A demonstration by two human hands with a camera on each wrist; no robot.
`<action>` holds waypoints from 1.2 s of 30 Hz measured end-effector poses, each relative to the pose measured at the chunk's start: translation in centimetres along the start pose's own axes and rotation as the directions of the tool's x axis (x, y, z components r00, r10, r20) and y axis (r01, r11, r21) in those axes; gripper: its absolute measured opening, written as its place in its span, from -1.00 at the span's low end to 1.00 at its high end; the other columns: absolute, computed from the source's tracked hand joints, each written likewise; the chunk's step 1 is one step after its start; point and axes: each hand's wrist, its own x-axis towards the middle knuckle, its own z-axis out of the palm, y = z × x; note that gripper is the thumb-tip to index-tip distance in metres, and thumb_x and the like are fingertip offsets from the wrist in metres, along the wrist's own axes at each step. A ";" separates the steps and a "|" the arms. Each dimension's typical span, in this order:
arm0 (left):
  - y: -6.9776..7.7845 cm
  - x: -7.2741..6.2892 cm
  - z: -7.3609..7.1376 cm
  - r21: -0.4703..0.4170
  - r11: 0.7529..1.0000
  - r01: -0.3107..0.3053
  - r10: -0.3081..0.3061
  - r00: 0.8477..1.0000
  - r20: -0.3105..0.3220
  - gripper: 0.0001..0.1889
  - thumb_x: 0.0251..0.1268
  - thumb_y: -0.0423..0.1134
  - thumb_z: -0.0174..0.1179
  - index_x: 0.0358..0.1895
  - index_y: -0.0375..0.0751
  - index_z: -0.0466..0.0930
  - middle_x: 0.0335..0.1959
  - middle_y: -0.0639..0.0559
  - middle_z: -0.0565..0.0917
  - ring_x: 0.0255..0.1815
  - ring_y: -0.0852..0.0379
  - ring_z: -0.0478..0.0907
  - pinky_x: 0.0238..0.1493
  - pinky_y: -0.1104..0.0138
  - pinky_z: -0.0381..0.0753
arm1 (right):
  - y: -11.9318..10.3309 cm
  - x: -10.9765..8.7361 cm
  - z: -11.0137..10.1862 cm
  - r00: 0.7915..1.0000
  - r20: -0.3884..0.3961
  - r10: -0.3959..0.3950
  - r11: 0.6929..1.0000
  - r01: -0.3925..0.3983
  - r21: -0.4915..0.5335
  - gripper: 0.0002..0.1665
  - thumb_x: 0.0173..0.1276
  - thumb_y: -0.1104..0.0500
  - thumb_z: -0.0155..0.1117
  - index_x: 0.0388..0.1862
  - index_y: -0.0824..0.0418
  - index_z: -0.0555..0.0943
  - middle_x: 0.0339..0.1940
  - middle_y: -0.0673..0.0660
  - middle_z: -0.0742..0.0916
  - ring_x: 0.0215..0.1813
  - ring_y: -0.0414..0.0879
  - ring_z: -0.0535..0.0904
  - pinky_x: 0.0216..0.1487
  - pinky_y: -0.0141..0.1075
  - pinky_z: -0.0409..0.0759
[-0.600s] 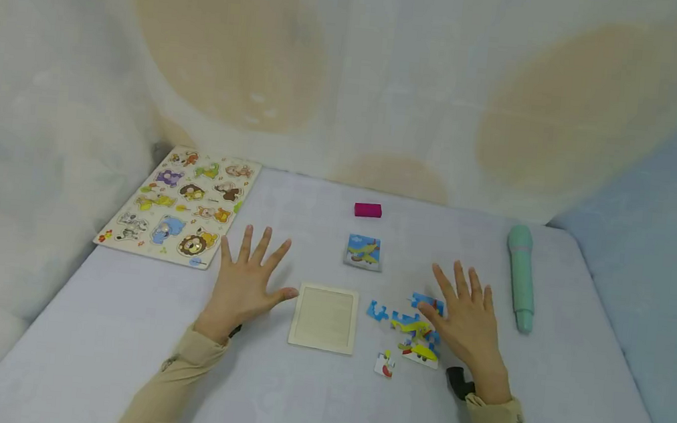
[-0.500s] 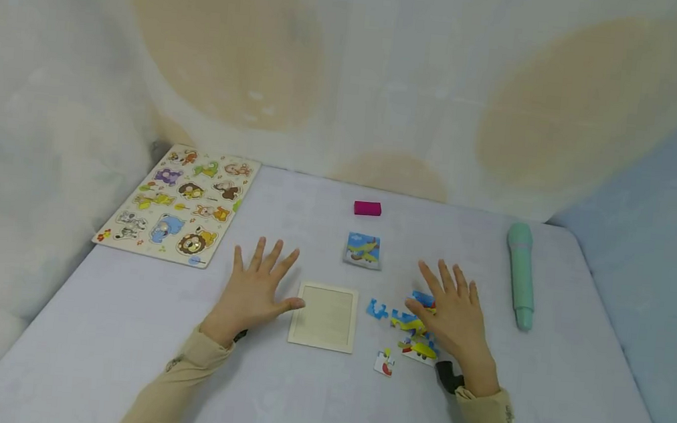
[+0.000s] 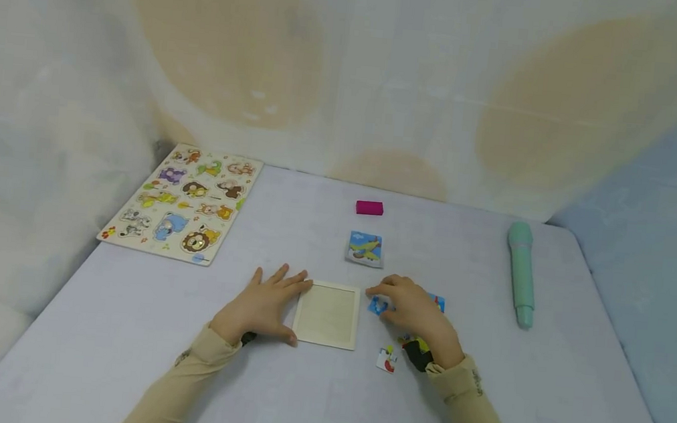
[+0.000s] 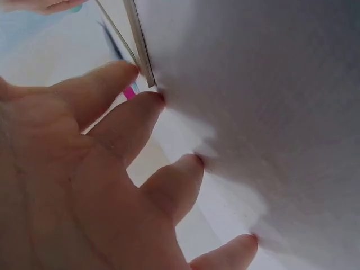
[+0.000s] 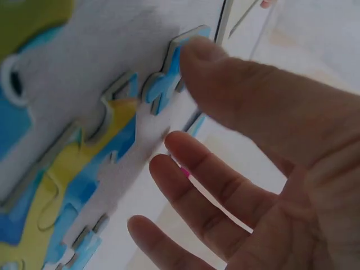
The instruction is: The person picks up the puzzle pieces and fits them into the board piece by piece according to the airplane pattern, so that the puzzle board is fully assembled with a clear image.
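Note:
My left hand [image 3: 260, 309] lies with fingers spread at the left side of a shallow square wooden puzzle tray [image 3: 326, 314]. Its index finger and thumb touch the tray's edge; the left wrist view has the fingertips down on the cloth beside the tray [image 4: 140, 42]. To the tray's right, my right hand [image 3: 417, 312] arches over a small blue jigsaw piece [image 3: 376, 305]. Thumb and fingers stand apart around that piece. In the right wrist view the thumb overlaps the blue piece [image 5: 162, 87]. More jigsaw pieces in yellow and blue [image 5: 76, 174] lie under the palm, partly hidden.
A white-and-red jigsaw piece [image 3: 386, 360] lies nearer the front. Behind the tray are a small airplane picture packet [image 3: 365, 249] and a magenta block [image 3: 369, 208]. An animal puzzle board [image 3: 178, 204] is at back left, a mint-green microphone-shaped object [image 3: 521, 274] at right.
Both hands have come down and inward from above the table. The left has reached the tray's edge; the right has moved left over the blue jigsaw piece, its fingers bending.

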 end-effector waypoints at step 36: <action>-0.3 0.7 0.2 -0.007 1.000 -0.015 0.015 1.000 0.021 0.19 -0.37 0.17 0.58 0.50 -0.03 0.18 0.55 0.06 0.17 0.59 -0.13 -0.01 0.40 -0.39 -0.15 | -1.8 4.3 1.7 0.992 -0.017 0.129 0.810 -0.095 0.578 -0.87 0.28 0.26 0.31 -0.20 0.26 0.64 -0.38 0.11 0.70 -0.37 -0.19 0.54 -0.35 -0.41 0.52</action>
